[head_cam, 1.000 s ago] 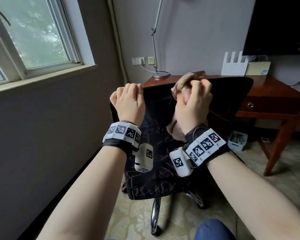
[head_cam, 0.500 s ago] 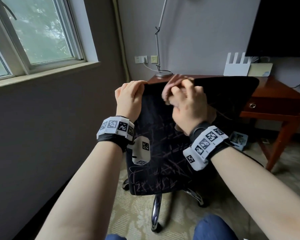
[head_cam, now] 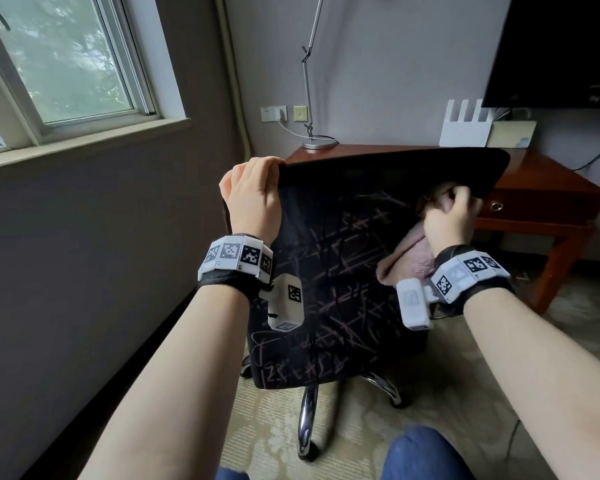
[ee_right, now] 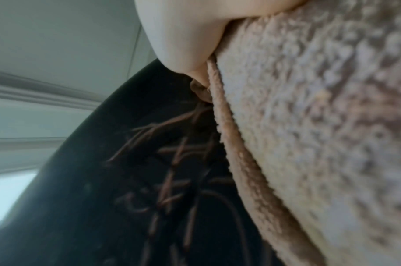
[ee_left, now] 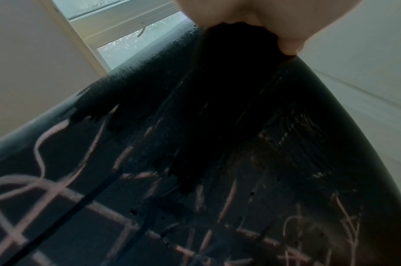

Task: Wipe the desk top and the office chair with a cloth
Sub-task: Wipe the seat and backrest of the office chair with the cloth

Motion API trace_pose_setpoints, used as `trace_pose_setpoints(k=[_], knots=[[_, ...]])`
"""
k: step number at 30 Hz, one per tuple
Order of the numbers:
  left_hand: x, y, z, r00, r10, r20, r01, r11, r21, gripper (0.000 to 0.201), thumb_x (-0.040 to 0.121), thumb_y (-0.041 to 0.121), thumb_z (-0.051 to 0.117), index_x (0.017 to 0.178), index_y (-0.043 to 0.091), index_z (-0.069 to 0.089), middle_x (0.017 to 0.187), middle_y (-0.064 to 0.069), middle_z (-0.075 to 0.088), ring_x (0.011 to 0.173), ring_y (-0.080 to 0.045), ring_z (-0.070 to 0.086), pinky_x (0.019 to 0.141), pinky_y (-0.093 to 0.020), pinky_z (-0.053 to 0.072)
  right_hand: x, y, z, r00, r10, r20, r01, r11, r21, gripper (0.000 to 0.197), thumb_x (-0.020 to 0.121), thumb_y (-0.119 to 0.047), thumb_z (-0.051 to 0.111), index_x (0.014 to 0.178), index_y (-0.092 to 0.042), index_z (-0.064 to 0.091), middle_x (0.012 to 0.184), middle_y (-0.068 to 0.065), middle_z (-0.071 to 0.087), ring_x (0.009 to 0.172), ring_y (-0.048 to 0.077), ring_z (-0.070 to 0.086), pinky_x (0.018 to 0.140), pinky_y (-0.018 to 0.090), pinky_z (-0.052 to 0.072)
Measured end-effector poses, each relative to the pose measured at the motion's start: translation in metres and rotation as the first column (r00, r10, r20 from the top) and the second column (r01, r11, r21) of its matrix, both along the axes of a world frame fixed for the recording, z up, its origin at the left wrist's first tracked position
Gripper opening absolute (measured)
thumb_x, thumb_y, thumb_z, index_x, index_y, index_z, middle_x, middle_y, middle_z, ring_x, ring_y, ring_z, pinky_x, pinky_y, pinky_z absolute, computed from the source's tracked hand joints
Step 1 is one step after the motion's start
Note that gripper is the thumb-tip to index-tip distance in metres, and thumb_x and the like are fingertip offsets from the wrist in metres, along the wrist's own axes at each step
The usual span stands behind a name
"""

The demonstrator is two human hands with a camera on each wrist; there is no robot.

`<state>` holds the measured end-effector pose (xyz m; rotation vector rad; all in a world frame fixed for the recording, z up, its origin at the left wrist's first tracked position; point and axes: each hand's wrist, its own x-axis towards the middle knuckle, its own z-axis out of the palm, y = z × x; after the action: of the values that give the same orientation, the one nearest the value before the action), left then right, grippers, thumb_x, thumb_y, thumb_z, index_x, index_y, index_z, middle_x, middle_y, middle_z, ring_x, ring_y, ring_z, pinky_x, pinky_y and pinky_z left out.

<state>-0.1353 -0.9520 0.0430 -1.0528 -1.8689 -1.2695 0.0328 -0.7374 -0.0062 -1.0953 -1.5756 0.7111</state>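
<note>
Curling over the chair back's top edge at upper centre, the fingers of your left hand [head_cam: 253, 199] steady the office chair [head_cam: 343, 271]. Your right hand [head_cam: 447, 220], at centre right, bunches the pink cloth [head_cam: 409, 258] against the backrest's right side. Judged progress: the backrest wipe is under way; the seat is hidden, and the desk top [head_cam: 541, 174] beyond, upper right, shows no sign either way.

Chair back [head_cam: 343, 258] hides left hand [head_cam: 253, 199] fingertips.
</note>
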Motion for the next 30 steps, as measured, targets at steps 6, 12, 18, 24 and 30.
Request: trace_pose_setpoints(k=[6,12,18,24,30], knots=[[0.002,0.001,-0.001,1.000,0.016,-0.004,-0.016,1.000,0.005,0.030,0.094,0.017,0.036,0.100,0.018,0.065,0.100,0.009,0.064,0.100,-0.012,0.047,0.091,-0.008,0.010,-0.032,-0.063,0.007,0.986,0.130,-0.104,-0.091,0.946,0.312,0.026,0.074,-0.008,0.061,0.098,-0.001,0.056,0.110,0.020,0.046,0.091,0.035,0.055,0.078,0.034,0.040],[0.002,0.000,0.000,0.999,0.033,-0.016,-0.033,0.999,-0.025,0.031,0.090,0.017,0.036,0.102,0.018,0.065,0.102,0.006,0.064,0.101,-0.016,0.048,0.088,-0.016,0.013,-0.067,-0.141,0.008,0.925,0.233,0.299,-0.357,0.800,0.482,0.039,0.069,-0.009,0.062,0.108,-0.011,0.059,0.123,0.019,0.044,0.090,0.039,0.049,0.069,0.037,0.046],[-0.009,-0.007,-0.001,0.999,-0.002,-0.036,0.001,0.999,-0.036,0.031,0.090,0.015,0.036,0.104,0.018,0.064,0.104,0.006,0.063,0.104,-0.016,0.049,0.091,-0.017,0.015,-0.078,-0.152,0.000,0.796,0.206,0.570,-0.541,0.665,0.515,0.029,0.073,-0.016,0.064,0.100,-0.023,0.060,0.123,0.011,0.048,0.087,0.036,0.048,0.059,0.036,0.043],[-0.014,-0.007,-0.001,0.999,0.005,-0.032,-0.005,1.000,0.015,0.027,0.093,0.013,0.039,0.100,0.017,0.065,0.099,0.008,0.063,0.102,-0.015,0.049,0.093,-0.004,0.009,-0.048,-0.106,-0.004,0.829,0.075,0.554,-0.408,0.759,0.507,0.039,0.059,-0.010,0.067,0.097,-0.020,0.063,0.115,0.013,0.049,0.087,0.038,0.049,0.063,0.040,0.048],[-0.016,-0.006,-0.003,0.999,0.002,-0.052,-0.001,1.000,0.024,0.027,0.095,0.012,0.038,0.101,0.017,0.064,0.101,0.006,0.063,0.104,-0.014,0.047,0.094,-0.003,0.008,-0.015,-0.057,-0.005,0.907,0.024,0.420,-0.181,0.923,0.340,0.035,0.071,-0.007,0.058,0.105,-0.015,0.057,0.123,0.014,0.039,0.101,0.038,0.046,0.069,0.040,0.044]])
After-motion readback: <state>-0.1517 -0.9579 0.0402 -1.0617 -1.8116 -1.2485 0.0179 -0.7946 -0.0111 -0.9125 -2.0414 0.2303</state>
